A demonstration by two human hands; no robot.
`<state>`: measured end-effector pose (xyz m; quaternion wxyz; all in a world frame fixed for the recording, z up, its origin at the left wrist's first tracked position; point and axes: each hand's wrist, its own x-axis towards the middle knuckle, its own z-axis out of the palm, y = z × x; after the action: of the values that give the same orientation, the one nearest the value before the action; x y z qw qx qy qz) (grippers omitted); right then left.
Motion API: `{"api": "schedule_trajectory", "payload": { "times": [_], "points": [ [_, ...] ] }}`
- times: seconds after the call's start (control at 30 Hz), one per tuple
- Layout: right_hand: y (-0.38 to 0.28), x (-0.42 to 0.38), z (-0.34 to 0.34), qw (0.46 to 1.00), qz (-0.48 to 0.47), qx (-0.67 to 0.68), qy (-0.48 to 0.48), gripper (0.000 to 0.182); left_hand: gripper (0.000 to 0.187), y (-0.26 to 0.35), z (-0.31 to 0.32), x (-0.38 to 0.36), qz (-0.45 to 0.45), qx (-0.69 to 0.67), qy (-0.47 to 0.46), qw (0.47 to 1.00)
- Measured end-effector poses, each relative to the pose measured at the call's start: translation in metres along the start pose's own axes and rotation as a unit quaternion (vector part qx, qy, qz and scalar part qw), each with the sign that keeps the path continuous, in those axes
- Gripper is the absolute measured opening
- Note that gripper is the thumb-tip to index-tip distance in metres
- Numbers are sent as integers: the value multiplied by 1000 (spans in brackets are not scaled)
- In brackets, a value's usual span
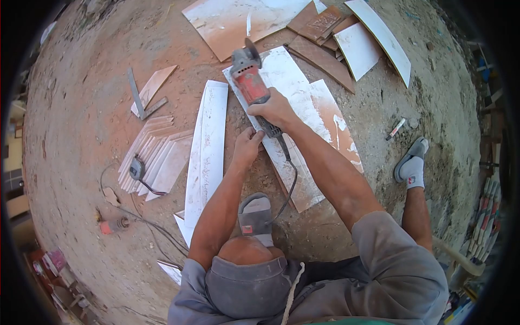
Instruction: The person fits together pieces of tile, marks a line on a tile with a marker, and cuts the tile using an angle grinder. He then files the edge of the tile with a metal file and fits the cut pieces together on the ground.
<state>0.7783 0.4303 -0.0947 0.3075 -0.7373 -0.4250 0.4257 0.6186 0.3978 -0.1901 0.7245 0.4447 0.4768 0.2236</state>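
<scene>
My right hand (277, 112) is wrapped round the rear body of a red and grey angle grinder (251, 84), whose disc (252, 52) points away from me. The grinder is over the left edge of a white-faced tile (290, 70) lying on the ground, its cord running back past my foot. My left hand (248, 145) is closed, fingers curled together beside the grinder's tail at that tile's left edge; what it pinches, if anything, is hidden. Just left of this hand lie long, narrow white tile pieces (208, 141).
Cut tiles (168, 154) lie fanned out on the left, with a tape measure (137, 168) on top. A metal square (136, 93) rests beyond them. Another red power tool (114, 225) and cords lie nearer. More tiles (325, 24) are ahead; a marker (396, 129) lies right.
</scene>
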Motion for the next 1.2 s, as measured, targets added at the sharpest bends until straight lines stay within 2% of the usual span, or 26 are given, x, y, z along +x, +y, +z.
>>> {"api": "schedule_trajectory", "payload": {
  "times": [0.07, 0.13, 0.23, 0.83, 1.2],
  "points": [
    [-8, 12, 11, 1000, 6, -4, 1, 79, 22, 4, 1, -3, 10, 26, -10, 1000],
    [-14, 22, 19, 999, 13, -32, -14, 82, 21, 14, 8, -12, 10, -74, 4, 997],
    [-20, 33, 21, 998, 1, -36, -48, 83, 19, 12, 6, -10, 3, -81, -8, 997],
    [-31, 43, 22, 998, 47, -43, -28, 82, 13, 20, 10, -13, 3, -74, -6, 997],
    [-30, 44, 22, 997, 50, -41, -33, 83, 18, 10, 4, -9, 9, -73, -11, 997]
  ]
}}
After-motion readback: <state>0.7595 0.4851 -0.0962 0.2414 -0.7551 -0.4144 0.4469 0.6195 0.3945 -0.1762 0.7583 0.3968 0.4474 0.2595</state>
